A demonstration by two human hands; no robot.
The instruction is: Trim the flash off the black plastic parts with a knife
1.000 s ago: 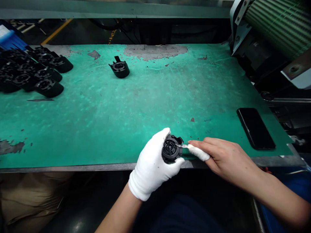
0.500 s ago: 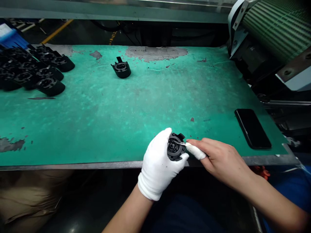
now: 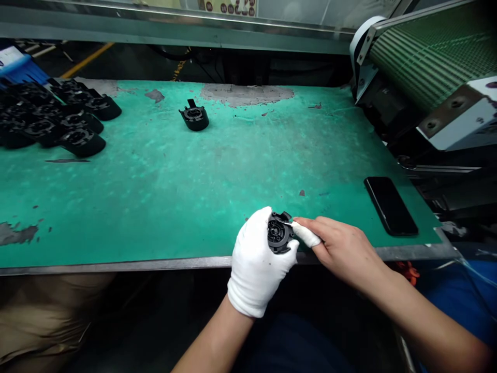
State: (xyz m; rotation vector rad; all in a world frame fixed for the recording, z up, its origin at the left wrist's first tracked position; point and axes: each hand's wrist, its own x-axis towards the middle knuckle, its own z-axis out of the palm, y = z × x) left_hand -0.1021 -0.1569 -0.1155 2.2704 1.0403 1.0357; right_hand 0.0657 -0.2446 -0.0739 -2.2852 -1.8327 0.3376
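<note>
My left hand (image 3: 258, 264), in a white glove, is closed around a round black plastic housing (image 3: 276, 239) just above the table's front edge. The housing's open face, with rings and small posts, is turned up toward me. My right hand (image 3: 341, 241) is bare except for a white wrap on the thumb. Its thumb and forefinger pinch a small thin metal tool (image 3: 288, 224), mostly hidden by the fingers. The tool's tip lies at the housing's upper right rim; its exact kind does not show.
One similar black housing (image 3: 195, 117) stands alone at the back of the green table (image 3: 163, 197). Several more black housings (image 3: 83, 141) crowd the left. A phone (image 3: 390, 206) lies at right. A green conveyor belt (image 3: 423, 57) juts in at the upper right.
The camera view has shifted a little. The metal tool's tip has moved from over the housing's inner rings outward toward its upper right rim. Both hands keep their holds.
</note>
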